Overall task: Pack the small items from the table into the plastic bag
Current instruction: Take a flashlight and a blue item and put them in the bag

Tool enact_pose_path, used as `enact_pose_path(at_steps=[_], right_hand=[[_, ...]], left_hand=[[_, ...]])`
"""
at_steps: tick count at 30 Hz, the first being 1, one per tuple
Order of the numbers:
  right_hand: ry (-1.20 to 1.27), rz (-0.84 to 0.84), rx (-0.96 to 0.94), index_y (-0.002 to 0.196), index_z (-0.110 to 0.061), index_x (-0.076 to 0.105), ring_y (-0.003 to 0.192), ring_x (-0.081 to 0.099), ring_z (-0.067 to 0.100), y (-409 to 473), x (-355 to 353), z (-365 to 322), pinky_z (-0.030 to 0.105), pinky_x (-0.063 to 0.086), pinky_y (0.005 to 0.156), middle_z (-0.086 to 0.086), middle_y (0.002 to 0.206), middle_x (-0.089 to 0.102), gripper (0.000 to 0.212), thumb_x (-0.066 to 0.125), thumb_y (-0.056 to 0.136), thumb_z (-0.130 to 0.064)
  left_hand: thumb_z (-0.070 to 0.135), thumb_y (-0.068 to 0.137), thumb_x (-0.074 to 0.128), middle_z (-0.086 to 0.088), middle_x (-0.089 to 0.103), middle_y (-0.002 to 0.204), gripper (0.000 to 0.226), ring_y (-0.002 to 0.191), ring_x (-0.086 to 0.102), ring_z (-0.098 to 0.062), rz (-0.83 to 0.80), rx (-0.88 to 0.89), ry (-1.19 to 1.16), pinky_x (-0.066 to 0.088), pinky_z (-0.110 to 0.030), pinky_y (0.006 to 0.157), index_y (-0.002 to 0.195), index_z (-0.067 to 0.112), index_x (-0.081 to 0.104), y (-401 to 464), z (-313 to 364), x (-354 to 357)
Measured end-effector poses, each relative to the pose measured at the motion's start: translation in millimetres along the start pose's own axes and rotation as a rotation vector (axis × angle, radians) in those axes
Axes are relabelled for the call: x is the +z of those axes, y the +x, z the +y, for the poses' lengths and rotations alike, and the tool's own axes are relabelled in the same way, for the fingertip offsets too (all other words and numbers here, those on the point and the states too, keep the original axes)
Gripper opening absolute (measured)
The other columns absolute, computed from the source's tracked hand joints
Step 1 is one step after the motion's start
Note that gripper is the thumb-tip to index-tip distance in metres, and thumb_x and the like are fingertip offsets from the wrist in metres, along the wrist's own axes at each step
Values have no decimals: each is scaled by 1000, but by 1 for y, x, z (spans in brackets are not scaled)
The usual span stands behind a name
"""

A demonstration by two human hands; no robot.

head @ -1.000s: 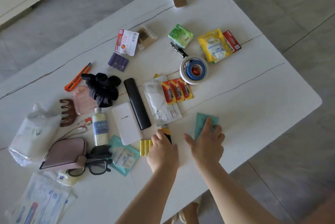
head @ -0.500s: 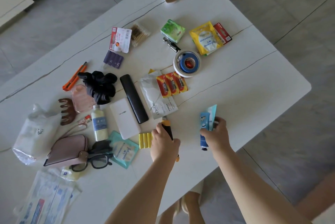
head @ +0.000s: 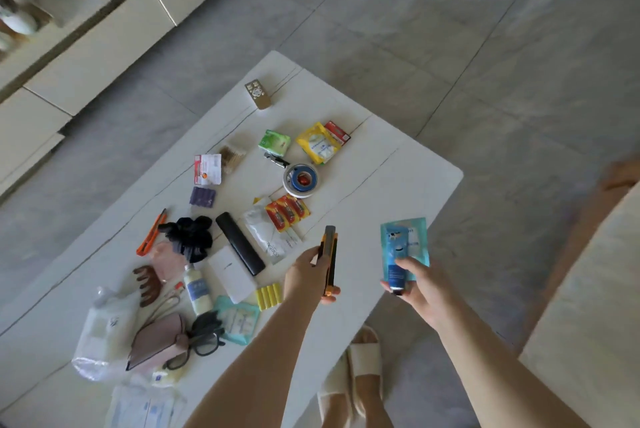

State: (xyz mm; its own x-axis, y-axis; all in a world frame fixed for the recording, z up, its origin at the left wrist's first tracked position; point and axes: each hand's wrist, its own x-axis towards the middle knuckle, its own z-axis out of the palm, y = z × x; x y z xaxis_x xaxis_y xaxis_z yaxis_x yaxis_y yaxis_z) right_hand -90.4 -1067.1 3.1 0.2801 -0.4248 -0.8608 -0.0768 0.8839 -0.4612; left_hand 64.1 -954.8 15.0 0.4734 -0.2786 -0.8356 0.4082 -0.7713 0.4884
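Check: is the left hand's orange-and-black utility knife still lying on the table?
No, the left hand grips the orange-and-black utility knife lifted clear above the white table.

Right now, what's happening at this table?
A person stands over a white table strewn with small items. The left hand grips a black and orange utility knife, and the right hand holds a blue tube against a teal sachet, all lifted off the surface. A clear plastic bag lies at the near left edge. Most items, like the tape roll and battery pack, remain unpacked.
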Motion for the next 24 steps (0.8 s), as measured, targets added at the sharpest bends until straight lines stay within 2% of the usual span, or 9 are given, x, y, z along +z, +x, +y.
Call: enact_pose_path(at_steps=[6, 8, 11, 12, 14, 15, 17, 21, 24], right_hand=[[124, 54, -134, 116, -8, 52, 88, 62, 26, -63, -42, -43, 40, 55, 74, 15, 101, 62, 33, 59, 85, 2], [171, 100, -186, 115, -8, 54, 88, 63, 25, -78, -67, -57, 38, 55, 72, 14, 102, 63, 32, 61, 84, 1], [233, 171, -239, 114, -9, 56, 90, 63, 26, -97, -109, -73, 40, 56, 73, 15, 104, 63, 33, 64, 83, -2], [254, 186, -256, 112, -9, 57, 86, 64, 25, -105, -122, -79, 38, 57, 70, 15, 100, 64, 33, 66, 81, -4], [326, 202, -288, 103, -8, 57, 61, 63, 13, -117, -150, -91, 27, 54, 51, 11, 80, 61, 27, 66, 78, -3], [380, 213, -295, 98, -8, 55, 47, 58, 7, -121, -164, -96, 20, 47, 41, 7, 69, 54, 22, 63, 79, 0], [478, 235, -314, 95, -6, 53, 35, 48, 2, -124, -195, -104, 15, 37, 32, 2, 63, 45, 17, 55, 84, 6], [645, 312, -388, 113, -2, 54, 50, 57, 9, -135, -259, -117, 18, 45, 42, 8, 79, 57, 30, 55, 84, 7], [722, 385, -395, 110, -5, 57, 58, 58, 12, -148, -314, -127, 23, 51, 52, 7, 80, 61, 27, 57, 85, 3]], left_hand=[[35, 96, 51, -4, 66, 75, 36, 47, 63, -14, -117, 130, 102, 53, -22, 44, 128, 20, 53, -60, 62, 51], [33, 96, 51, -5, 67, 81, 34, 46, 63, -13, -159, 176, 119, 53, -22, 44, 128, 20, 52, -76, 80, 78], [29, 98, 48, -12, 68, 105, 34, 52, 64, -15, -219, 243, 200, 54, -22, 45, 132, 22, 49, -100, 102, 123], [26, 99, 46, -15, 66, 110, 35, 54, 64, -17, -256, 260, 220, 54, -23, 45, 133, 21, 48, -107, 108, 139], [19, 100, 43, -18, 63, 114, 36, 58, 62, -19, -333, 274, 248, 54, -24, 46, 136, 18, 45, -124, 119, 172], [16, 100, 43, -18, 62, 114, 37, 59, 62, -19, -359, 275, 264, 54, -25, 47, 137, 18, 44, -131, 125, 190], [12, 100, 42, -13, 59, 111, 40, 60, 62, -17, -415, 267, 308, 53, -24, 48, 139, 19, 40, -146, 134, 230], [6, 98, 41, -13, 56, 102, 46, 45, 62, -10, -512, 263, 377, 51, -22, 41, 142, 18, 37, -171, 139, 314], [4, 96, 41, -11, 58, 102, 45, 60, 62, -16, -564, 294, 411, 51, -26, 51, 139, 18, 39, -191, 133, 373]])
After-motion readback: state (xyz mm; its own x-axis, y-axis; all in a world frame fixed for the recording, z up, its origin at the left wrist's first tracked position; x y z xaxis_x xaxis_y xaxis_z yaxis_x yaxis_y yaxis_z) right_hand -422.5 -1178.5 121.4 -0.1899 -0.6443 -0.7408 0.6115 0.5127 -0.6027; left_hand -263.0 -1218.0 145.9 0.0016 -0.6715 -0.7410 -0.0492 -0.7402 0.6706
